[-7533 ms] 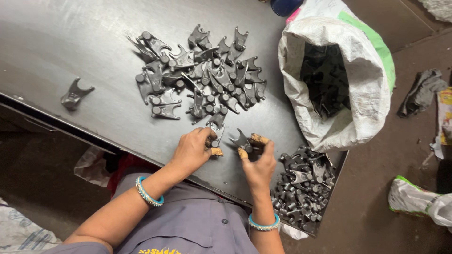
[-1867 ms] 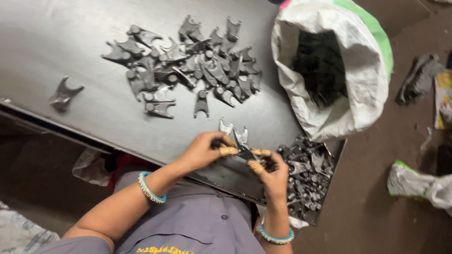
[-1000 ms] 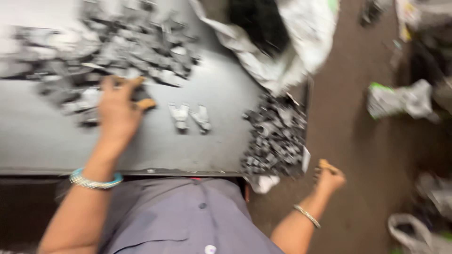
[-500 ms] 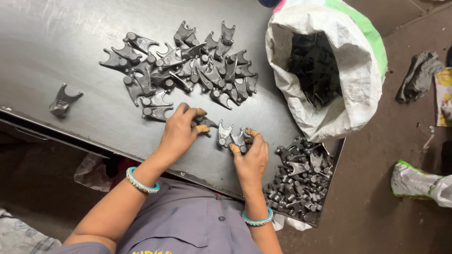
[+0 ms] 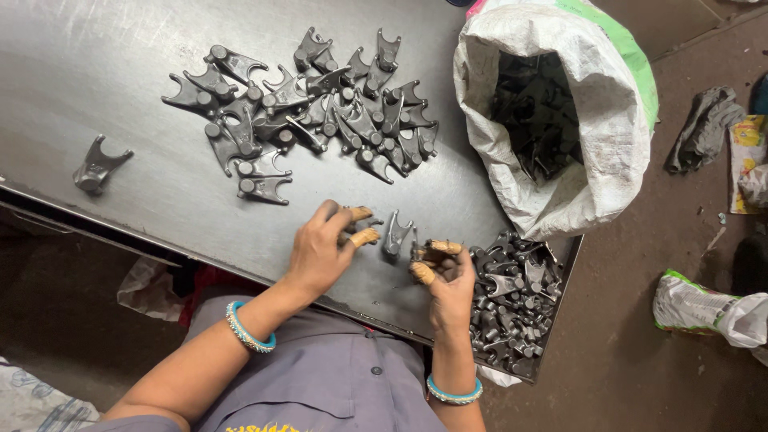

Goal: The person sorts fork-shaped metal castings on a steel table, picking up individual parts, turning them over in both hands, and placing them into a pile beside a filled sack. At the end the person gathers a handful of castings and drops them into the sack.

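Left hand (image 5: 320,252) pinches one forked casting (image 5: 362,228); right hand (image 5: 448,276) grips another, a third (image 5: 398,234) lying between, likely for inspection.

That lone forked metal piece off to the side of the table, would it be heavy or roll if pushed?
The lone forked metal piece looks like solid dark cast metal, so probably stiff and heavy for its size. Its splayed prongs lie flat on the steel table, so it would likely slide, not roll.
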Demonstrator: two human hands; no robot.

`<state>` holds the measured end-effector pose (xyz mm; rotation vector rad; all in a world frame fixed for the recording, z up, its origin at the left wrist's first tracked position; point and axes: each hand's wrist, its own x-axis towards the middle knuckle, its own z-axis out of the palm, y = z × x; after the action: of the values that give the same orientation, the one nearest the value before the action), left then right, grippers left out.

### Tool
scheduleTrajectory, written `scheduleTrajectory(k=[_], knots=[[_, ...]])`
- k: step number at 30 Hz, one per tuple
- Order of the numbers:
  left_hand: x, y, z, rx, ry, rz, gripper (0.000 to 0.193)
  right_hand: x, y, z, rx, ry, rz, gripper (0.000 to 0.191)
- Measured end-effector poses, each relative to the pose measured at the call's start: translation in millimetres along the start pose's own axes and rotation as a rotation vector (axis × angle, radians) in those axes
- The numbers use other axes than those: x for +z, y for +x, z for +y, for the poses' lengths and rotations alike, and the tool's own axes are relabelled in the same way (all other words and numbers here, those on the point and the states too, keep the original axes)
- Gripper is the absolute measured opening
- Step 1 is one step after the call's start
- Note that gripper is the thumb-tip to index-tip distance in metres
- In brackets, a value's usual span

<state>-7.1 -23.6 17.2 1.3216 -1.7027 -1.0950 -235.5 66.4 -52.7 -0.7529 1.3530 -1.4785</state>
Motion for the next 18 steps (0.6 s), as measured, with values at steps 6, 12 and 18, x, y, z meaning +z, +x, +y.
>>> scheduleTrajectory(k=[6,12,18], knots=[[19.3,3.2,-11.6,-0.038,-0.571,-0.209,0.034,1.2,-1.6,5.7,0.418,0.425,-0.149,0.052],[32.4,-0.9,-37.1,-0.419,-0.993,-0.309,0.019,21.3,-4.2,-0.8,0.487,0.505,-0.119,0.053],[33.4,-6.4,-44.2,-0.568,-1.158,-0.284,0.017,21.7,-7.8,-13.6,0.42,0.311,-0.15,0.052]])
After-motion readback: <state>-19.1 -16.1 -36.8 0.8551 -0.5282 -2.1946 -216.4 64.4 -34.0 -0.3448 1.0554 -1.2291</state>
